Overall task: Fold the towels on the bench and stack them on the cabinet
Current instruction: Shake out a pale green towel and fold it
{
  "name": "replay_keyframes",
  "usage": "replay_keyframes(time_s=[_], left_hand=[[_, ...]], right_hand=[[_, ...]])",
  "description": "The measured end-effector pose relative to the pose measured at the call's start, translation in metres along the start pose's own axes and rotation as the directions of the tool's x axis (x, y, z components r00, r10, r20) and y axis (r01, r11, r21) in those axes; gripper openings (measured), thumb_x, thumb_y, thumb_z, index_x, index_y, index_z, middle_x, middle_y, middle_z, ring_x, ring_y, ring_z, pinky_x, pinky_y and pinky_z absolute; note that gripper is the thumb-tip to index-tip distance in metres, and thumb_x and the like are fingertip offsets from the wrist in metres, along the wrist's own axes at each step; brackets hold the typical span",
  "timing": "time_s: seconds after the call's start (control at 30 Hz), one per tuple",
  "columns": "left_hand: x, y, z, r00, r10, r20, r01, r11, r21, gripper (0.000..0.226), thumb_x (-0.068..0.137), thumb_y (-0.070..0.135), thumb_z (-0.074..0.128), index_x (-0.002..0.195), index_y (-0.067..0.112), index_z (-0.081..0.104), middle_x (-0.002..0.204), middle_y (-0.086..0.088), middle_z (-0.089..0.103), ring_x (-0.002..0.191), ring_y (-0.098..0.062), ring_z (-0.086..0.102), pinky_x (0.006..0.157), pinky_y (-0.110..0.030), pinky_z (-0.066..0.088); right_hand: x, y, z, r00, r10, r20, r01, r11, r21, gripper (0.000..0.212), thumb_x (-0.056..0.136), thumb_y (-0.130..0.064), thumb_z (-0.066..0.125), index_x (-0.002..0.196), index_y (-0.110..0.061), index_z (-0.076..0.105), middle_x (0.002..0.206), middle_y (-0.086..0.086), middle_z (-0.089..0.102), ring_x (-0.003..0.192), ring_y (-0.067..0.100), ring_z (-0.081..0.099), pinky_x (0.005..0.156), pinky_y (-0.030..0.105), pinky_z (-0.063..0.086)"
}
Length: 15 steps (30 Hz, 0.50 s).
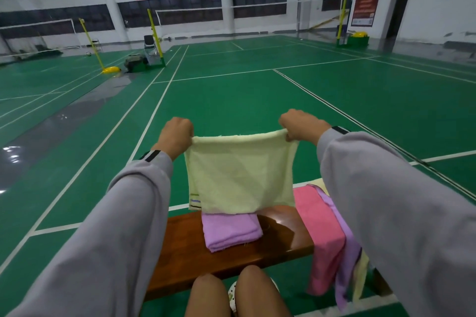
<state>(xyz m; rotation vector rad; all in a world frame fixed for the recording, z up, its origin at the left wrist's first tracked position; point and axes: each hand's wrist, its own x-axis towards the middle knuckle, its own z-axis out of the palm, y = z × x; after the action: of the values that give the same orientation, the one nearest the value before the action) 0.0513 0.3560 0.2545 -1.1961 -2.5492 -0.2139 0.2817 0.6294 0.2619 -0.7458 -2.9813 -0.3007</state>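
While both hands hold it up over the wooden bench (185, 247), the pale yellow towel (239, 175) hangs in the air between them, its lower edge just above a folded purple towel (230, 233) that lies on the bench top; the left hand (176, 134) pinches the top left corner with curled fingers, and the right hand (301, 123) pinches the top right corner the same way, so neither hand is open and each has cloth in its grip. The top edge runs almost straight between the two grips, with a slight sag; a striped hem shows at the lower left, which suggests the cloth hangs in two layers, though this cannot be told for sure.

The towel looks light, thin and limp; it probably drapes wherever it is unsupported and holds no shape of its own; it seems neither slippery nor fragile, so a firm pinch should do it no harm. The corners and the top edge are the sound places to hold, since a grip in the middle would likely let the sides droop and spoil the fold.

To the right, a pink towel (322, 234), a purple one (347, 252) and a pale yellow one (360, 275) lie overlapping and draped over the bench's near edge, unfolded; the cabinet is not in view.
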Motion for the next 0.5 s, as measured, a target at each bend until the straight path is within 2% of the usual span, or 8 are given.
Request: replay_keyframes(time_s=[0.07, 0.13, 0.23, 0.3, 0.4, 0.5], left_hand=[[0.002, 0.002, -0.002, 0.996, -0.003, -0.093, 0.008, 0.999, 0.049, 0.019, 0.076, -0.009, 0.060, 0.084, 0.001, 0.074, 0.088, -0.019, 0.068, 0.085, -0.039, 0.063, 0.076, -0.046, 0.056], [0.002, 0.004, -0.003, 0.987, -0.037, -0.157, 0.041, 0.999, 0.023, 0.019, 0.080, -0.009, 0.058, 0.087, 0.001, 0.071, 0.092, -0.018, 0.065, 0.086, -0.038, 0.060, 0.076, -0.047, 0.054], [-0.001, 0.002, 0.000, 0.976, -0.175, -0.130, 0.156, 0.977, -0.145, 0.017, 0.084, -0.004, 0.055, 0.086, 0.008, 0.067, 0.093, -0.011, 0.060, 0.085, -0.034, 0.057, 0.077, -0.044, 0.053], [-0.002, 0.001, 0.002, 0.962, -0.257, -0.089, 0.225, 0.935, -0.274, 0.014, 0.080, 0.002, 0.060, 0.080, 0.014, 0.065, 0.085, -0.008, 0.065, 0.081, -0.034, 0.061, 0.075, -0.042, 0.055], [-0.003, 0.003, 0.003, 0.946, -0.324, 0.028, 0.289, 0.799, -0.527, 0.018, 0.077, -0.003, 0.067, 0.069, 0.013, 0.065, 0.072, -0.013, 0.071, 0.067, -0.031, 0.069, 0.063, -0.037, 0.060], [-0.006, 0.008, 0.002, 0.924, -0.294, 0.246, 0.374, 0.554, -0.744, 0.020, 0.077, -0.017, 0.069, 0.077, 0.002, 0.065, 0.077, -0.023, 0.068, 0.053, -0.024, 0.065, 0.048, -0.028, 0.058]], right_hand=[[0.001, 0.004, -0.005, 0.999, 0.013, -0.044, -0.013, 1.000, 0.006, 0.019, 0.085, -0.011, 0.075, 0.094, -0.007, 0.060, 0.090, 0.010, 0.058, 0.078, 0.029, 0.062, 0.069, 0.039, 0.054], [0.001, 0.010, -0.006, 0.997, 0.031, -0.069, -0.028, 0.999, 0.044, 0.023, 0.084, -0.016, 0.077, 0.096, -0.007, 0.060, 0.094, 0.010, 0.057, 0.081, 0.030, 0.062, 0.068, 0.038, 0.051], [-0.002, 0.014, -0.005, 0.998, 0.062, -0.019, -0.058, 0.981, 0.185, 0.011, 0.084, -0.013, 0.069, 0.085, -0.008, 0.059, 0.087, 0.009, 0.059, 0.079, 0.032, 0.064, 0.061, 0.034, 0.049], [-0.004, 0.016, -0.003, 0.995, 0.095, -0.012, -0.088, 0.957, 0.277, 0.005, 0.083, -0.004, 0.057, 0.079, -0.005, 0.059, 0.080, 0.013, 0.061, 0.067, 0.033, 0.064, 0.051, 0.035, 0.054], [-0.008, 0.019, -0.003, 0.992, 0.128, -0.015, -0.116, 0.940, 0.321, 0.007, 0.084, -0.002, 0.056, 0.080, -0.006, 0.058, 0.081, 0.014, 0.060, 0.060, 0.029, 0.061, 0.048, 0.035, 0.057], [-0.010, 0.023, -0.006, 0.983, 0.183, -0.029, -0.161, 0.923, 0.350, 0.014, 0.086, 0.000, 0.055, 0.091, -0.013, 0.056, 0.090, 0.010, 0.056, 0.072, 0.029, 0.063, 0.062, 0.044, 0.063]])
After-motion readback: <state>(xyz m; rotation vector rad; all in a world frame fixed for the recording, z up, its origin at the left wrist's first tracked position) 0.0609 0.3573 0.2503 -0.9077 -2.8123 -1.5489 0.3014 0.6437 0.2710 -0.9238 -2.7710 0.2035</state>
